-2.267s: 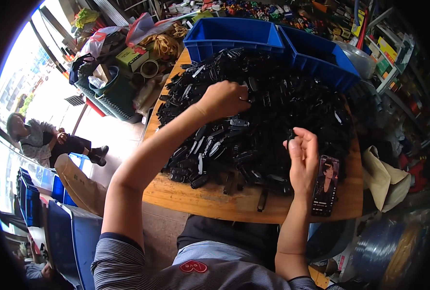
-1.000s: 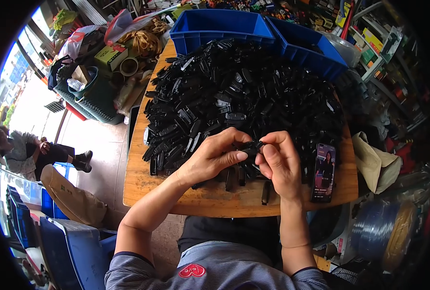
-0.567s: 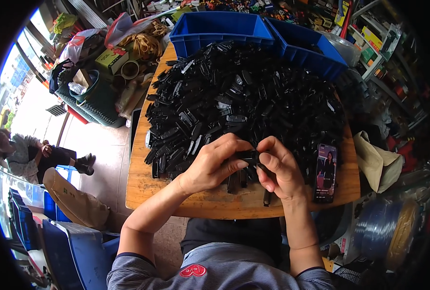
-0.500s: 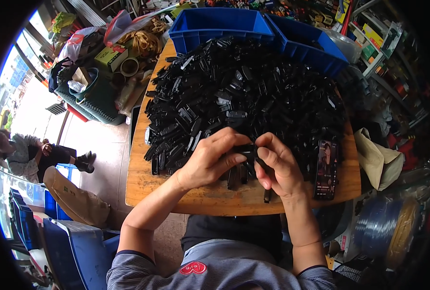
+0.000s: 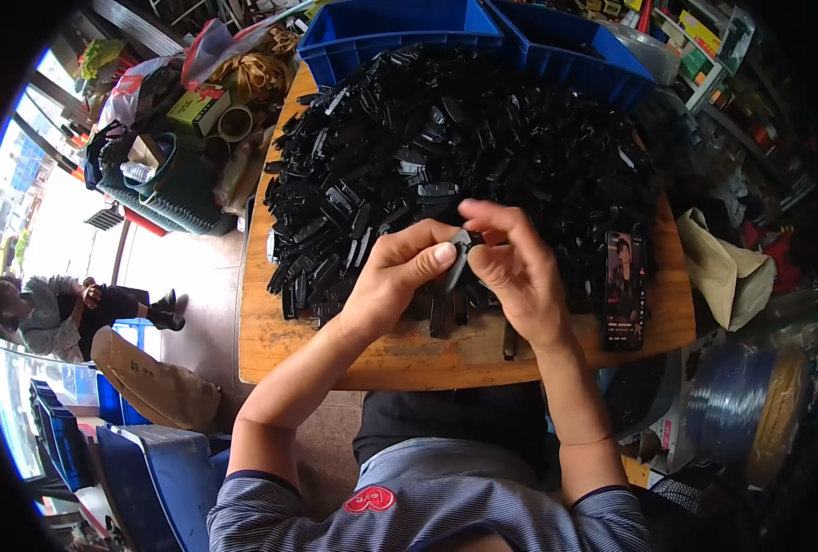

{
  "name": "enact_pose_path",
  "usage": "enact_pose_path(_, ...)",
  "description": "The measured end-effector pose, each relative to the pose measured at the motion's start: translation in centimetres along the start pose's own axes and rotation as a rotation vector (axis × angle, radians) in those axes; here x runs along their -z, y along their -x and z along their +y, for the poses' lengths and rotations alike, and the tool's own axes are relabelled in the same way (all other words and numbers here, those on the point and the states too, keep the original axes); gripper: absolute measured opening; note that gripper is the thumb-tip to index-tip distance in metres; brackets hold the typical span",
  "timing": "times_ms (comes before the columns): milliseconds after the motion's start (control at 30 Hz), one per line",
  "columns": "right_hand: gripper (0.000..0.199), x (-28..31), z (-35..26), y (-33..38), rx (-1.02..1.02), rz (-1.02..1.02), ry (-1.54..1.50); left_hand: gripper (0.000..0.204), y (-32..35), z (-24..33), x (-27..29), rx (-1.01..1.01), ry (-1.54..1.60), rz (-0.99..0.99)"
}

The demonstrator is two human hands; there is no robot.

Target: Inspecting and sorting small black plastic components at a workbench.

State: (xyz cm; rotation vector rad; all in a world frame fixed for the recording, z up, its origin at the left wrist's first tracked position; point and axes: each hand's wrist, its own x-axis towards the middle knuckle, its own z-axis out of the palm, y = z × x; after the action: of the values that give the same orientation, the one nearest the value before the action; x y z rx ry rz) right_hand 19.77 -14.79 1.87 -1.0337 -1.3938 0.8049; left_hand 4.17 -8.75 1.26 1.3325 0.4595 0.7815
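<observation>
My left hand (image 5: 395, 271) pinches a small black plastic part (image 5: 461, 254) between thumb and forefinger, just above the near edge of the heap. A grey face of the part catches the light. Close on its other side is my right hand (image 5: 519, 271), forefinger lifted and smeared by motion, thumb beside the part. Its fingers stand apart; whether the thumb touches the part I cannot make out. Beyond both hands spreads a large heap of similar black plastic parts (image 5: 418, 138). Several narrow pieces, including a dark upright one (image 5: 510, 344), lie at the heap's near side.
The heap covers much of a wooden table (image 5: 390, 359). Two blue bins (image 5: 400, 41) stand at its far edge. A phone (image 5: 623, 290) showing a video lies at the right. A seated person (image 5: 68, 304) is on the left, beyond a blue chair (image 5: 151, 478).
My right forefinger has lifted and the right fingers have spread from the part. The part in my left hand is tilted, now showing a grey face. The whole view has shifted slightly.
</observation>
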Motion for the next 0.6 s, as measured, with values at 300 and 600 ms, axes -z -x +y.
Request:
enact_pose_path(300,0.025,2.5,-1.8,3.6,0.029,0.2,0.286,0.039,0.5,3.1,2.7,0.06,0.099,-0.199)
enact_pose_path(600,0.026,1.6,0.5,9.9,-0.15,0.045,0.823,0.012,2.3,4.6,3.6,-0.207,-0.552,0.1)
